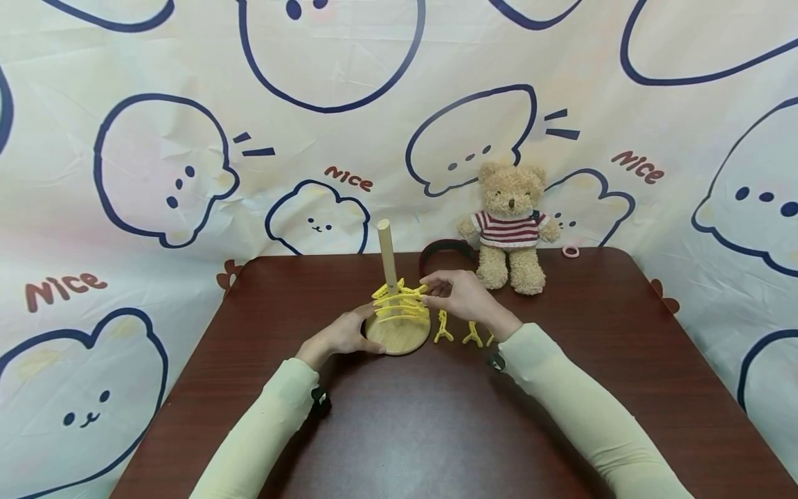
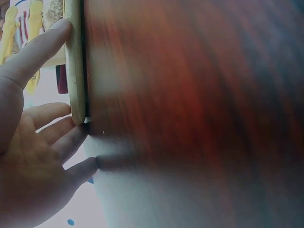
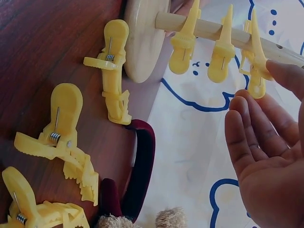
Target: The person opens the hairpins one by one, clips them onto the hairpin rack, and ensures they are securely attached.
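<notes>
My right hand (image 1: pixel 460 294) pinches the uppermost yellow clip (image 3: pixel 259 66) at the post (image 1: pixel 388 256); my left hand (image 1: pixel 345 334) grips the wooden base (image 1: pixel 402 340) below those fingers; judged step: clipping on; next likely calls for gentle release.

A pale, faintly creased fabric backdrop (image 1: pixel 386 132) hangs behind and along both sides, printed with navy-outlined cartoon animal heads (image 1: pixel 87 388), brownish-red "Nice" lettering (image 1: pixel 65 292) and brown flowers (image 1: pixel 229 274). Before it stands a dark reddish-brown worktop (image 1: pixel 430 436) with visible wood grain and rounded far corners, its glossy surface catching a soft, whitish sheen.
</notes>
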Motion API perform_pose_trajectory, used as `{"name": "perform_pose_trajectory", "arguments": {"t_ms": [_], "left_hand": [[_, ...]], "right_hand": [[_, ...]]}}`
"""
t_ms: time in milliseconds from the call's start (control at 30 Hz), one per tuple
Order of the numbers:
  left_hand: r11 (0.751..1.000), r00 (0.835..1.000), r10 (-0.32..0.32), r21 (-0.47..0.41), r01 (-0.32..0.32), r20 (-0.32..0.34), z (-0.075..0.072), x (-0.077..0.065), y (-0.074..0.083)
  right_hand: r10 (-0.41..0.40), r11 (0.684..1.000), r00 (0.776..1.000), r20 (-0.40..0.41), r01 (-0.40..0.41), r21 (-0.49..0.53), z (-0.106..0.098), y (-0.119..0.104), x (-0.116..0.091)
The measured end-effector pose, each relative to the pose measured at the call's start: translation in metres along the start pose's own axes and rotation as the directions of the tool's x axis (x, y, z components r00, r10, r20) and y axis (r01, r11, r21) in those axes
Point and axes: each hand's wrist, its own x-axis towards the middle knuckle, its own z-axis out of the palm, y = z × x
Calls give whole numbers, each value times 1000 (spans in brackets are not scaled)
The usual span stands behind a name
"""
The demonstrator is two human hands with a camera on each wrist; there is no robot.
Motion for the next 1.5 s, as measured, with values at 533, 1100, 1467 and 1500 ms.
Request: {"name": "perform_pose_trajectory", "arguments": {"t_ms": [533, 1100, 1467, 1500], "left_hand": [[1000, 1000, -23, 12, 23, 2, 0, -1, 2], [1000, 1000, -29, 1, 29, 4, 1, -1, 1], [999, 999, -42, 1, 42, 5, 2, 0, -1], [999, 999, -42, 1, 42, 5, 2, 0, 0]], "right_hand": [[31, 998, 999, 21, -32, 60, -10, 14, -9], [41, 998, 999, -36, -43, -54, -30, 41, -51], [141, 987, 990, -19, -142, -79, -35, 65, -78], [147, 986, 989, -18, -148, -78, -36, 66, -80]]}}
